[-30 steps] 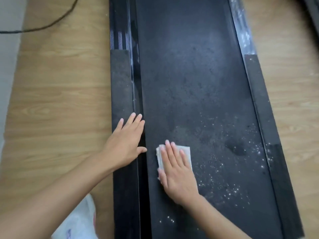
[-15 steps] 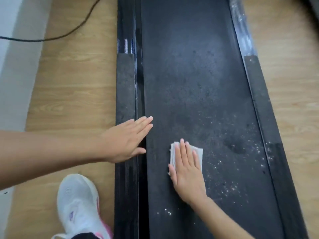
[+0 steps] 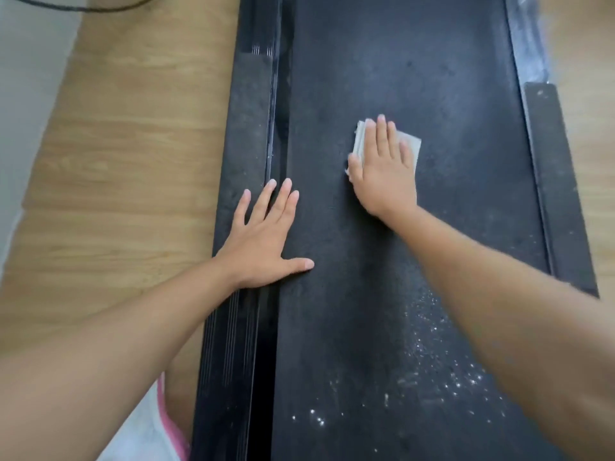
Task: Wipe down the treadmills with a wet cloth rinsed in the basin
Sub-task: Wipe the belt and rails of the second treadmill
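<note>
RISKS, largest item first
- Treadmill [image 3: 399, 78]: the belt probably rolls freely, so weight leaned on the right hand [image 3: 382, 171] could shift it and carry the arm away
- Left rail [image 3: 248, 128]: the left hand [image 3: 263, 237] braces here with its thumb lying over the belt edge, and damp would let that prop slip
- Cloth [image 3: 412, 146]: folded, lying mid-belt toward the far end, flat under the right hand. Once loaded it would smear grit rather than lift it, and no basin is in view for rinsing
- Specks [image 3: 432, 361]: white, scattered near right, easily missed if strokes keep to the far end

GRIP
- Left: fingers straight and spread, holding nothing
- Right: fingers straight, pressing the cloth, not curled round it

COUNT
- Floor [image 3: 133, 144] 1
- Treadmill 1
- Rails 2, the left rail and the right rail [image 3: 549, 161]
- Hands 2
- Shoe [image 3: 149, 434] 1, partly seen
- Cable [image 3: 100, 8] 1
- Cloth 1
- Specks many, uncounted
</note>
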A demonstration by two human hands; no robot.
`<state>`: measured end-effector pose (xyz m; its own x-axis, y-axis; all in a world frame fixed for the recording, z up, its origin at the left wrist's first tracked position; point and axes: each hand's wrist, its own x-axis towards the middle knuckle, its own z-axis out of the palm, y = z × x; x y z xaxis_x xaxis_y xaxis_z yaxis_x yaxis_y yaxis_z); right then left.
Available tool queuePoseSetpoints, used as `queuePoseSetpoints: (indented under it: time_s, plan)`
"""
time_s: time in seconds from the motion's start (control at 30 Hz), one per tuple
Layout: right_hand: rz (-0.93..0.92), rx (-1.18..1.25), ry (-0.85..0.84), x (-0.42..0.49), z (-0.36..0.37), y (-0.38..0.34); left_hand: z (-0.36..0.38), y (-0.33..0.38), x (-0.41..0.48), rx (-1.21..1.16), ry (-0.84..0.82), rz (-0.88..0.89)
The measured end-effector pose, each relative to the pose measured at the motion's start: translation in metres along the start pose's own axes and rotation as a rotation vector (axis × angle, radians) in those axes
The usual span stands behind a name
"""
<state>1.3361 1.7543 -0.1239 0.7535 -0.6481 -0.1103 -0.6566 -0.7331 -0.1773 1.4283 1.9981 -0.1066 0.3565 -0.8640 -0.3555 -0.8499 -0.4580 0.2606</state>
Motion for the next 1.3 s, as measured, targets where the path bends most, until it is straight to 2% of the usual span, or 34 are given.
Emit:
queuePoseSetpoints:
  time_s: [0.13,0.2,0.27,0.43,0.53,0.63,0.8,0.87,0.93,1.07,1.17,1.23,1.3]
  plan:
    - [0.014,0.017,-0.084,-0.252,0.012,0.004,-0.013,0.001,0.002,-0.066,-0.12,0.02]
    - [-0.014,0.044,-0.155,-0.319,0.016,0.011,-0.013,0.001,0.003,-0.049,-0.109,0.006]
    - [-0.035,-0.008,-0.205,-0.29,0.02,0.023,-0.011,0.003,0.001,-0.031,-0.115,0.003]
    - [0.078,0.008,-0.02,-0.035,-0.003,0.045,0.0,-0.001,0.003,-0.01,-0.075,-0.008]
    - [0.07,-0.031,-0.071,0.055,-0.023,0.069,0.003,0.0,0.004,0.016,-0.046,-0.018]
    - [0.051,-0.018,-0.066,0.009,-0.024,0.07,-0.003,0.002,0.0,0.022,-0.043,-0.015]
    - [-0.039,-0.04,-0.14,-0.253,0.003,0.047,-0.008,0.007,-0.002,-0.001,-0.04,-0.018]
    - [-0.067,-0.052,-0.196,-0.282,0.006,0.051,-0.007,0.005,-0.002,0.0,-0.026,-0.027]
    - [-0.074,-0.076,-0.161,-0.233,0.007,0.058,-0.004,0.006,-0.001,0.004,-0.033,-0.024]
    - [0.084,-0.041,0.031,-0.037,0.0,0.07,0.004,0.003,0.001,0.011,0.018,-0.027]
    - [0.143,-0.009,-0.001,0.072,-0.024,0.088,0.003,0.003,0.0,0.021,0.022,-0.028]
    - [0.147,-0.012,-0.004,0.078,-0.027,0.095,0.0,0.005,0.001,0.019,0.012,-0.031]
    - [0.118,-0.003,0.001,0.018,-0.023,0.1,-0.004,0.008,0.0,0.023,-0.005,-0.035]
